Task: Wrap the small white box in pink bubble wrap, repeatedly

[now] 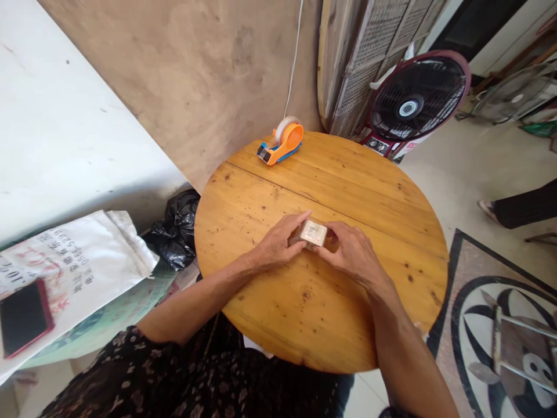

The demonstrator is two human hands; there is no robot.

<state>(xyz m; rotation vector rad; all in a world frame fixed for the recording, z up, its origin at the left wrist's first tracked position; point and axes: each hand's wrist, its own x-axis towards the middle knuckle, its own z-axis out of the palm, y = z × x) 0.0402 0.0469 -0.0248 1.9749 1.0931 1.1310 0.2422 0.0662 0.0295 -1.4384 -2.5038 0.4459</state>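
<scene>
Left hand point(278, 239) and right hand point(351, 248) are steadying a small box point(314, 233) over the tabletop point(278, 313).
Both are pinching its sides; shifting it probably calls for even pressure.

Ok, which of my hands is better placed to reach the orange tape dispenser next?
Probably your left hand: it's nearer the orange tape dispenser, though, like your right hand, it's holding the small box.
</scene>
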